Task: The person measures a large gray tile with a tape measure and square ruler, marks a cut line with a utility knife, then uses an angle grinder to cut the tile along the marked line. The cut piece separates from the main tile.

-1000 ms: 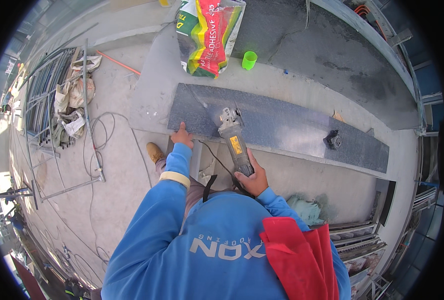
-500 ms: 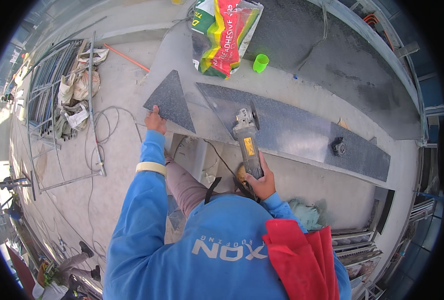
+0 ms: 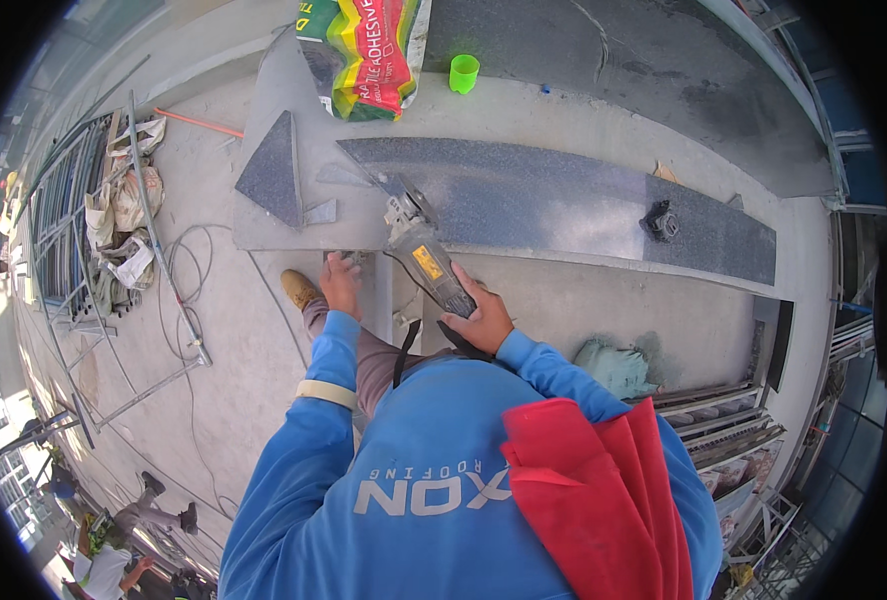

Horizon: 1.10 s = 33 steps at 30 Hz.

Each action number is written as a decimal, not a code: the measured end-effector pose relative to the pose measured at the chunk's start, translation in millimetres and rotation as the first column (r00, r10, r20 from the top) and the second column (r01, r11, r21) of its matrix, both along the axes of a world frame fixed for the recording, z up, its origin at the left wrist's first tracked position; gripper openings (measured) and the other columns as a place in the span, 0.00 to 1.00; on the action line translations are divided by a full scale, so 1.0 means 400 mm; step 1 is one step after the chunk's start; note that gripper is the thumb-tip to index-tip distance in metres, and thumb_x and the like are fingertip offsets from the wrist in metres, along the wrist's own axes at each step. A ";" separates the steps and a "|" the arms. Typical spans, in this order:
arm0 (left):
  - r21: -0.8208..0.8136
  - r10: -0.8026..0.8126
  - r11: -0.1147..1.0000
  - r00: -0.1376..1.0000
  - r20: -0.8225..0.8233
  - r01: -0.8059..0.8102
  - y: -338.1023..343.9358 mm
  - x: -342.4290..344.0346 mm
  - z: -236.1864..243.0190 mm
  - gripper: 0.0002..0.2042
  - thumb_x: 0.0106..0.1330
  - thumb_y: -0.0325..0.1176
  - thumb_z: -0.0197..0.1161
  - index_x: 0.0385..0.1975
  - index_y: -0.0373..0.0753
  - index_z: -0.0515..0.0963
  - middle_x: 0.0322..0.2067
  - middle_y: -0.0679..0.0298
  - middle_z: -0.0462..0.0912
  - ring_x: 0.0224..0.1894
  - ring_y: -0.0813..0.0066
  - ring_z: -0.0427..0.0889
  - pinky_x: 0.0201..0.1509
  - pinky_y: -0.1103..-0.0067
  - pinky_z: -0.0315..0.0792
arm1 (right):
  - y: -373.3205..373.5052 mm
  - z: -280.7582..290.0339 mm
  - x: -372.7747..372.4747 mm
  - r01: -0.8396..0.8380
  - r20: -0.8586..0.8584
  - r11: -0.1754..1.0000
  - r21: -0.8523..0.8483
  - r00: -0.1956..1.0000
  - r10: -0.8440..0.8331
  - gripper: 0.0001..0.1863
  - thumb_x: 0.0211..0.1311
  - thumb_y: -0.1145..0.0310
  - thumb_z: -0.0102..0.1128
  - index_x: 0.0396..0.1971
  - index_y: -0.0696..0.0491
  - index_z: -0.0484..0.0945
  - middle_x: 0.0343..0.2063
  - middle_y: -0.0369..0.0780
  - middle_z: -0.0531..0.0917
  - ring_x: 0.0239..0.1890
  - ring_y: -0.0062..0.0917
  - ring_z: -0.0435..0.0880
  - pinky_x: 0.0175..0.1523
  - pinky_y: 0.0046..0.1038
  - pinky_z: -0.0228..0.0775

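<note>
Head view. The right hand (image 3: 484,318) has its fingers wrapped tight around the body of an angle grinder (image 3: 426,255). The grinder's head points away from the fingers, at the near left end of a long dark granite slab (image 3: 564,205) lying on the concrete floor (image 3: 214,330). The left hand (image 3: 342,287) rests on the near edge of a grey stone sheet (image 3: 284,225); whether its fingers are curled or flat I cannot tell. Beyond the left fingers, a dark triangular offcut (image 3: 274,175) lies on that sheet. Farther out lie a coloured adhesive bag (image 3: 364,55) and a green cup (image 3: 463,73). A brown boot (image 3: 299,288) sits just left of the left fingers.
</note>
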<state>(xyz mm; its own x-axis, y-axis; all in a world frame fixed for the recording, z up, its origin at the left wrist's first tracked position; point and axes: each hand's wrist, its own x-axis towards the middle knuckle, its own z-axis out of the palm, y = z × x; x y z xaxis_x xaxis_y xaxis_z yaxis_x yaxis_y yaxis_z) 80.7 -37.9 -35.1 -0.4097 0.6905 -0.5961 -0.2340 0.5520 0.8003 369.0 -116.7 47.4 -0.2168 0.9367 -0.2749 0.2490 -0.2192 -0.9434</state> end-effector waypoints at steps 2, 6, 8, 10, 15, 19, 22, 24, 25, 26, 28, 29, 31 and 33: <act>-0.028 -0.120 0.990 0.943 0.310 0.135 -0.108 0.123 0.003 0.39 0.78 0.66 0.39 0.71 0.35 0.64 0.60 0.50 0.78 0.59 0.53 0.79 0.62 0.59 0.70 | 0.016 -0.018 0.001 -0.055 0.051 0.998 -0.016 0.997 0.055 0.51 0.56 0.65 0.73 0.79 0.40 0.54 0.48 0.54 0.84 0.37 0.33 0.88 0.45 0.32 0.79; -0.012 0.027 1.000 0.732 0.680 -0.026 -0.140 0.250 0.010 0.46 0.73 0.74 0.33 0.70 0.35 0.64 0.58 0.47 0.78 0.59 0.50 0.77 0.64 0.57 0.71 | 0.031 -0.056 0.000 -0.216 0.176 0.974 -0.068 0.958 0.225 0.52 0.55 0.65 0.73 0.79 0.39 0.54 0.51 0.51 0.84 0.35 0.33 0.86 0.44 0.31 0.78; 0.064 0.026 0.992 0.687 0.726 -0.105 -0.106 0.259 0.012 0.45 0.72 0.75 0.34 0.66 0.37 0.67 0.53 0.50 0.79 0.55 0.52 0.79 0.63 0.58 0.72 | 0.027 -0.070 -0.003 -0.270 0.205 0.961 -0.067 0.938 0.278 0.52 0.55 0.66 0.74 0.79 0.40 0.54 0.55 0.50 0.84 0.35 0.32 0.85 0.45 0.30 0.78; 0.080 0.057 0.983 0.683 0.728 -0.167 -0.082 0.259 0.013 0.43 0.71 0.76 0.35 0.62 0.38 0.70 0.49 0.52 0.80 0.51 0.54 0.80 0.61 0.59 0.74 | 0.017 -0.082 -0.011 -0.304 0.189 0.953 -0.023 0.934 0.302 0.52 0.55 0.66 0.74 0.79 0.40 0.54 0.54 0.50 0.84 0.35 0.34 0.86 0.46 0.32 0.78; -0.022 0.191 0.973 0.749 0.635 -0.229 -0.073 0.275 0.020 0.41 0.71 0.76 0.39 0.58 0.41 0.73 0.45 0.58 0.82 0.47 0.59 0.81 0.56 0.61 0.78 | 0.006 -0.104 -0.037 -0.255 0.187 0.967 0.025 0.951 0.246 0.52 0.55 0.66 0.74 0.79 0.41 0.54 0.52 0.51 0.84 0.35 0.32 0.86 0.46 0.31 0.78; -0.070 0.220 0.972 0.764 0.606 -0.225 -0.052 0.287 0.029 0.44 0.70 0.77 0.39 0.63 0.40 0.72 0.51 0.58 0.82 0.51 0.59 0.81 0.62 0.61 0.74 | 0.009 -0.110 -0.042 -0.219 0.203 0.976 -0.020 0.955 0.218 0.51 0.57 0.67 0.73 0.79 0.42 0.54 0.49 0.51 0.85 0.32 0.28 0.85 0.42 0.29 0.78; -0.102 0.224 0.974 0.772 0.595 -0.203 -0.035 0.285 0.033 0.44 0.70 0.77 0.39 0.64 0.39 0.71 0.52 0.57 0.81 0.51 0.59 0.81 0.62 0.61 0.75 | 0.010 -0.109 -0.049 -0.213 0.269 0.977 -0.008 0.941 0.207 0.51 0.57 0.68 0.72 0.79 0.42 0.54 0.46 0.50 0.86 0.28 0.26 0.84 0.38 0.28 0.78; -0.084 0.204 0.977 0.766 0.609 -0.194 -0.029 0.283 0.029 0.44 0.70 0.77 0.39 0.64 0.39 0.71 0.53 0.57 0.81 0.52 0.58 0.81 0.61 0.60 0.75 | 0.010 -0.109 -0.057 -0.204 0.250 0.979 0.019 0.949 0.193 0.51 0.58 0.68 0.72 0.79 0.41 0.53 0.44 0.49 0.87 0.26 0.26 0.83 0.36 0.28 0.78; -0.096 0.214 0.976 0.765 0.608 -0.197 -0.029 0.281 0.025 0.44 0.70 0.77 0.39 0.64 0.39 0.71 0.53 0.57 0.81 0.52 0.59 0.81 0.61 0.60 0.75 | 0.010 -0.109 -0.061 -0.184 0.222 0.983 0.024 0.959 0.174 0.51 0.58 0.68 0.72 0.80 0.41 0.53 0.43 0.48 0.87 0.25 0.25 0.83 0.36 0.28 0.78; -0.111 0.223 0.974 0.764 0.605 -0.197 -0.030 0.278 0.018 0.44 0.70 0.76 0.39 0.64 0.39 0.71 0.53 0.57 0.81 0.52 0.59 0.81 0.60 0.61 0.76 | 0.009 -0.110 -0.066 -0.197 0.245 0.980 0.035 0.952 0.182 0.51 0.58 0.68 0.72 0.80 0.41 0.53 0.42 0.48 0.87 0.24 0.25 0.83 0.35 0.28 0.78; -0.130 0.228 0.973 0.769 0.597 -0.188 -0.032 0.274 -0.001 0.44 0.71 0.76 0.39 0.64 0.38 0.71 0.53 0.57 0.81 0.52 0.60 0.81 0.61 0.62 0.76 | 0.006 -0.114 -0.073 -0.191 0.253 0.981 0.042 0.952 0.174 0.51 0.59 0.68 0.72 0.80 0.41 0.52 0.41 0.48 0.87 0.23 0.25 0.84 0.34 0.28 0.79; -0.135 0.224 0.975 0.774 0.592 -0.178 -0.033 0.272 -0.013 0.44 0.71 0.76 0.38 0.65 0.38 0.71 0.54 0.57 0.81 0.53 0.60 0.81 0.61 0.63 0.75 | 0.004 -0.116 -0.075 -0.183 0.239 0.983 0.013 0.955 0.174 0.51 0.59 0.68 0.72 0.80 0.41 0.52 0.41 0.48 0.87 0.23 0.25 0.84 0.33 0.29 0.79; -0.136 0.216 0.976 0.777 0.592 -0.168 -0.032 0.270 -0.041 0.45 0.71 0.76 0.38 0.66 0.37 0.70 0.54 0.56 0.81 0.53 0.61 0.81 0.61 0.65 0.75 | 0.002 -0.120 -0.078 -0.153 0.199 0.985 -0.084 0.966 0.167 0.51 0.59 0.68 0.72 0.80 0.41 0.52 0.41 0.47 0.88 0.23 0.25 0.85 0.33 0.29 0.79; -0.150 0.222 0.975 0.771 0.597 -0.165 -0.031 0.270 -0.070 0.45 0.71 0.75 0.38 0.66 0.36 0.70 0.55 0.56 0.81 0.54 0.62 0.80 0.62 0.67 0.74 | 0.001 -0.123 -0.076 -0.161 0.213 0.987 0.002 0.964 0.157 0.51 0.59 0.68 0.72 0.80 0.40 0.52 0.40 0.47 0.88 0.22 0.25 0.86 0.32 0.29 0.80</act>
<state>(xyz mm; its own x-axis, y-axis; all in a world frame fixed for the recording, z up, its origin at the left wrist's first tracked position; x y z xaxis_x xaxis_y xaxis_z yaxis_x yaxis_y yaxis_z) 188.8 -50.4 -63.2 -0.0632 0.5720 -0.8178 -0.7635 0.5000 0.4088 338.8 -116.3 -1.7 -0.3017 0.9004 -0.3134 0.4738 -0.1436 -0.8689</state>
